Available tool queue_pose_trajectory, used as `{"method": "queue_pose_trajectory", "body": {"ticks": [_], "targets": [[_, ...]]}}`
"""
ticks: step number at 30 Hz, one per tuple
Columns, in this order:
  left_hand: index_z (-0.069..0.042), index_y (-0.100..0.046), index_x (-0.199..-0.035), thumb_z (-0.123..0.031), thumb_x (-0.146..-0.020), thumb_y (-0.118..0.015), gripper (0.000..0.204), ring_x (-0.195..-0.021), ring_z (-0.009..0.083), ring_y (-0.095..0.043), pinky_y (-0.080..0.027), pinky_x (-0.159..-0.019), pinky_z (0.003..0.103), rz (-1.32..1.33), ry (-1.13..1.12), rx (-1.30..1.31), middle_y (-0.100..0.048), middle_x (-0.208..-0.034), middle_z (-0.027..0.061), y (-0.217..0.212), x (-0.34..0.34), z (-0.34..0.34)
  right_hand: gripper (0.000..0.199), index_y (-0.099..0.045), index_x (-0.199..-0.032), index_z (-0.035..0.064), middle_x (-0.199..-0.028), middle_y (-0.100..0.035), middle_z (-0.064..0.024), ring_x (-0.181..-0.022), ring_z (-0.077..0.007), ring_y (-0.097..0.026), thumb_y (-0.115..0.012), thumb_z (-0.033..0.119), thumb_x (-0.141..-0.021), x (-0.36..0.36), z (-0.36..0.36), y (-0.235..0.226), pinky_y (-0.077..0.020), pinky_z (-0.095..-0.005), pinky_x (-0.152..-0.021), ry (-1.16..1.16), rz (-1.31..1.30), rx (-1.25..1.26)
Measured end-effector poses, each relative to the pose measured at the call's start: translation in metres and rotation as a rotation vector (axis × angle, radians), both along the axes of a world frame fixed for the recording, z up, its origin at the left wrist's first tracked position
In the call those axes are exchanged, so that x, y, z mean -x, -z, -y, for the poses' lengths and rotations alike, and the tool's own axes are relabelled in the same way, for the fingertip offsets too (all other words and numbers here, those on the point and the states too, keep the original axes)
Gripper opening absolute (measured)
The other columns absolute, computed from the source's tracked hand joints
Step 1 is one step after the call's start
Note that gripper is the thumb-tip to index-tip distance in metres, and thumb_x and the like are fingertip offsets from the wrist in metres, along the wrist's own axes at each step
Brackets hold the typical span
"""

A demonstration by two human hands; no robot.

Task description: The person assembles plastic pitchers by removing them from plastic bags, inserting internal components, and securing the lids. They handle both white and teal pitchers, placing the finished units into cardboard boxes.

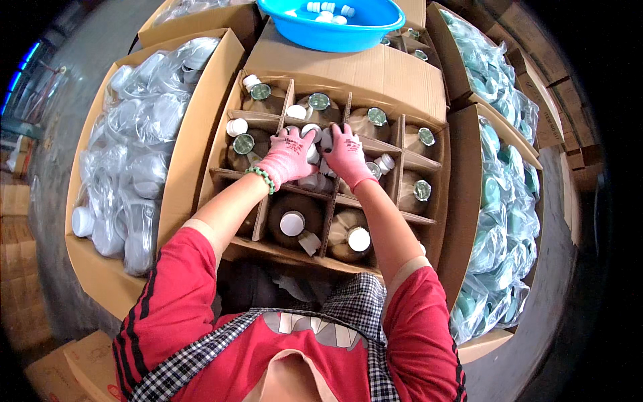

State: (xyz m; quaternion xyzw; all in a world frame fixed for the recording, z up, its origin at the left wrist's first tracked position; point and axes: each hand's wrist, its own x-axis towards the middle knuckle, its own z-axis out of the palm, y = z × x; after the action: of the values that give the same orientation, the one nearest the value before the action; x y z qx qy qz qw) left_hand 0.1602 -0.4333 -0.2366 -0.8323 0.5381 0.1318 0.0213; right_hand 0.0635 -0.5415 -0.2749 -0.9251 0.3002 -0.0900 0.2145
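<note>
My left hand (289,157), in a pink glove with dark fingertips, reaches into a divided cardboard carton (231,249). Its fingers bend around a white cap (311,130) near the carton's middle. Close beside it, my right hand (348,155), gloved alike, has its fingertips closed on a pale cap (327,139). Clear, round-shouldered bottles stand in the compartments. Uncapped mouths show on several, such as the bottle (319,101) beyond my hands. Nearest me, a bottle (292,224) and another bottle (358,239) wear white caps. More loose caps (236,127) lie among the dividers (400,161).
A blue basin (335,35) with white caps sits on the carton's far flaps. To the left stands a box of bagged, clear plastic pieces (137,134). Boxes of bagged, greenish plastic pieces (499,228) line the right. Stacked cartons (536,40) rise at the far right.
</note>
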Motion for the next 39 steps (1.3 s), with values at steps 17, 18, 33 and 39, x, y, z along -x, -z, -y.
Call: {"method": "queue_pose_trajectory", "body": {"ticks": [17, 18, 33, 39], "targets": [[-0.013, -0.05, -0.106, -0.041, -0.064, -0.063, 0.052, -0.093, 0.0283, -0.05, -0.038, -0.084, 0.033, -0.415, 0.047, 0.072, -0.056, -0.098, 0.014, 0.037, -0.03, 0.034, 0.054, -0.054, -0.103, 0.0052, -0.093, -0.059, -0.0171, -0.088, -0.0317, -0.056, -0.067, 0.037, -0.06, 0.023, -0.002, -0.019, -0.0442, -0.0378, -0.075, -0.311, -0.397, -0.387], [-0.011, -0.052, -0.106, -0.046, -0.062, -0.063, 0.057, -0.096, 0.0288, -0.05, -0.038, -0.085, 0.034, -0.559, 0.05, 0.098, -0.052, -0.105, 0.0174, 0.05, -0.038, 0.037, 0.055, -0.054, -0.103, 0.0054, -0.094, -0.058, -0.0172, -0.088, -0.0317, -0.056, -0.067, 0.038, -0.06, 0.018, -0.001, -0.018, -0.0443, -0.038, -0.075, -0.31, -0.425, -0.422], [-0.003, -0.053, -0.106, -0.029, -0.059, -0.07, 0.057, -0.096, 0.0228, -0.048, -0.036, -0.088, 0.031, -1.321, -0.26, 0.697, -0.049, -0.108, 0.0137, 0.089, -0.025, -0.018, 0.031, -0.044, -0.102, 0.0049, -0.09, -0.051, -0.0045, -0.077, -0.0146, -0.053, -0.054, 0.025, -0.081, 0.064, -0.046, -0.033, -0.0478, -0.0291, -0.067, 0.228, 0.814, -1.391], [-0.003, -0.05, -0.107, -0.013, -0.067, -0.063, 0.043, -0.083, 0.0153, -0.052, -0.042, -0.078, 0.028, -1.494, -0.54, 0.954, -0.055, -0.093, 0.0053, 0.023, 0.032, -0.02, 0.033, -0.045, -0.104, 0.0047, -0.09, -0.051, -0.0046, -0.08, -0.0162, -0.049, -0.046, 0.032, -0.085, 0.047, -0.058, -0.026, -0.0425, -0.0276, -0.065, 0.104, 0.71, -0.754]]}}
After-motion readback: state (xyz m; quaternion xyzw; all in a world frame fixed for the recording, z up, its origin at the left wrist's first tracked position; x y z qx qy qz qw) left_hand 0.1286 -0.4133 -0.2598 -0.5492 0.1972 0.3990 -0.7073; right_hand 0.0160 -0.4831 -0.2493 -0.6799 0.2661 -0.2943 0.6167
